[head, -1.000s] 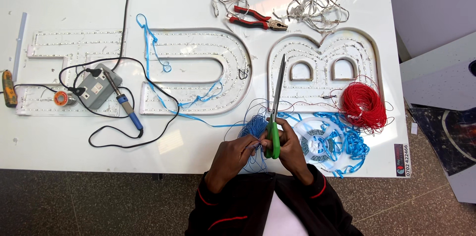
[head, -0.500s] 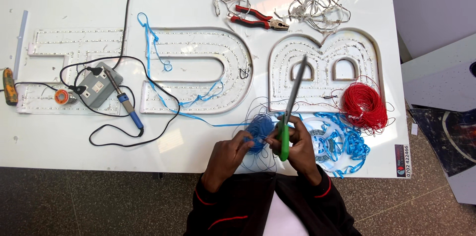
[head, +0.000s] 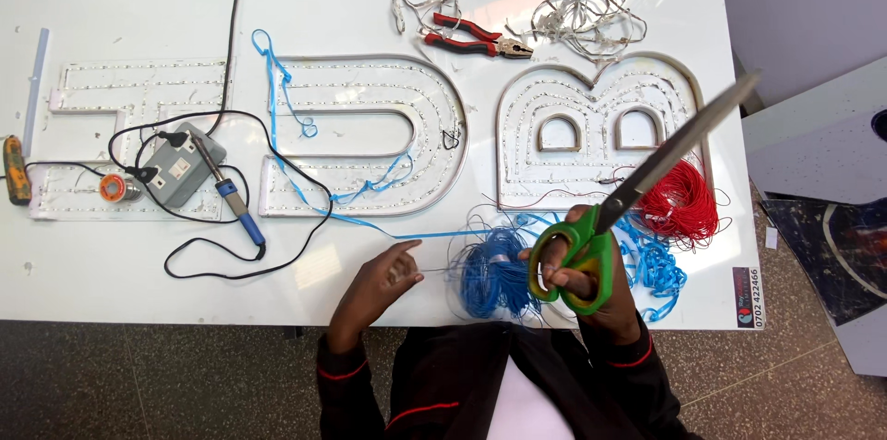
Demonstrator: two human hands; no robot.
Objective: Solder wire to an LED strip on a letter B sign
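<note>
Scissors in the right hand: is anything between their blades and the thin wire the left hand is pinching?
Nothing visible. The scissors point up and away over the letter B; the thin wire runs from the left hand to the blue wire coil.

At the lower centre of the frame we see the right hand (head: pixel 577 278) gripping green-handled scissors (head: pixel 637 195), their blades closed and pointing toward the upper right. The left hand (head: pixel 383 278) pinches a thin wire (head: pixel 439 266) that runs to a blue wire bundle (head: pixel 494 274) lying between the hands. A red wire coil (head: pixel 684 201) sits just right of the blades. On the white worktop (head: pixel 92 283) lie channel letters lined with light strips (head: pixel 370 135), red pliers (head: pixel 476 38) at upper centre, and a blue-handled soldering iron (head: pixel 236 204) at left.
</note>
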